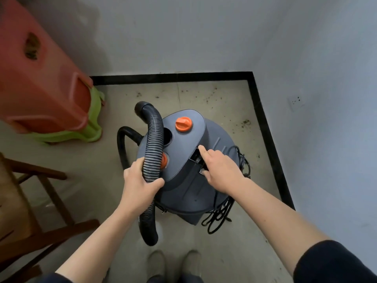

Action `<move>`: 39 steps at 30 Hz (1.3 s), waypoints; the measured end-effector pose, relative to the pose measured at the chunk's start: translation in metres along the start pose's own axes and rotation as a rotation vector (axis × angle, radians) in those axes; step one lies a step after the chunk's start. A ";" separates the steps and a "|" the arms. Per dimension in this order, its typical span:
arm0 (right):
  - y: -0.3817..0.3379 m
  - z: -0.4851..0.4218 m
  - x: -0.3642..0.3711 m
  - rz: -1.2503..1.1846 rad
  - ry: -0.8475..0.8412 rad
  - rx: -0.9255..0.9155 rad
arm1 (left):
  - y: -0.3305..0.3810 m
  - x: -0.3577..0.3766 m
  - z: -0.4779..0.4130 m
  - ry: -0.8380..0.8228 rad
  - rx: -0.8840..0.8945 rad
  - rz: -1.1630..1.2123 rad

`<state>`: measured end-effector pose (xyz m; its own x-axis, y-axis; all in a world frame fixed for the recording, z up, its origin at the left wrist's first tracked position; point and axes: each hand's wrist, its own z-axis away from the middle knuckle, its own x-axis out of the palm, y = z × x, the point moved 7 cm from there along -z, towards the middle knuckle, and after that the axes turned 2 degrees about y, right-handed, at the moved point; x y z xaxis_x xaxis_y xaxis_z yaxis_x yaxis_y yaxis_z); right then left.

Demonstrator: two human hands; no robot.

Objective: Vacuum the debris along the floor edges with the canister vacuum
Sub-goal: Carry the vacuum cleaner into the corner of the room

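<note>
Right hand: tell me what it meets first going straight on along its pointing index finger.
The right hand would likely meet the vacuum's grey lid first, then the orange knob; depth is unclear.

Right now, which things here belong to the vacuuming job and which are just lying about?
Job: canister vacuum, hose gripped by left hand, cord, floor debris by the black edging.
Lying about: stacked plastic stools, wooden chair.

vacuum (189,160) grey, orange knob (183,124) | hose (153,144) black ribbed | stools (40,82) red, green
</note>
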<state>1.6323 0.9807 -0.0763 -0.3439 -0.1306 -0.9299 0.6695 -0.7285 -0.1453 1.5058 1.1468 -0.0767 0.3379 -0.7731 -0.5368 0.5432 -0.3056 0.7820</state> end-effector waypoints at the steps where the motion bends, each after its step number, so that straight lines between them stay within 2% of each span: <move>1: 0.000 0.000 0.001 0.019 0.006 0.003 | 0.007 -0.001 -0.001 0.019 0.026 0.081; 5: 0.000 -0.003 0.001 0.037 0.063 0.024 | 0.038 -0.011 -0.007 0.019 0.153 0.228; 9: 0.008 -0.004 0.006 -0.123 0.007 0.057 | 0.034 0.000 -0.001 -0.124 0.208 0.119; 11: 0.010 -0.003 0.008 -0.290 0.000 0.060 | 0.022 0.010 0.005 -0.192 0.219 0.020; 13: 0.016 -0.004 0.004 -0.480 0.070 0.092 | 0.012 0.017 0.006 -0.214 0.206 -0.084; 16: 0.030 -0.002 -0.003 -0.878 0.107 0.322 | 0.013 0.023 0.000 -0.169 0.184 -0.218; 18: 0.036 -0.002 -0.008 -1.025 0.148 0.407 | 0.017 0.029 0.001 -0.188 0.195 -0.323; 22: 0.038 -0.002 -0.020 -0.929 0.189 0.437 | 0.022 0.033 0.006 -0.206 0.202 -0.396; 26: 0.040 0.003 -0.017 -0.893 0.082 0.408 | 0.025 0.036 0.008 -0.201 0.249 -0.472; 28: 0.046 0.010 -0.017 -0.883 0.089 0.413 | 0.029 0.040 0.009 -0.190 0.276 -0.520; 35: 0.114 0.055 -0.007 -0.935 0.201 0.621 | 0.036 0.050 0.015 -0.076 0.235 -0.567; 39: 0.139 0.070 0.009 -0.895 0.158 0.647 | 0.040 0.055 0.018 -0.039 0.185 -0.565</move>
<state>1.6761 0.8308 -0.0812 -0.4120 0.6702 -0.6173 -0.2631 -0.7361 -0.6236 1.5319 1.0816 -0.0695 0.0049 -0.4809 -0.8768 0.4864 -0.7649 0.4223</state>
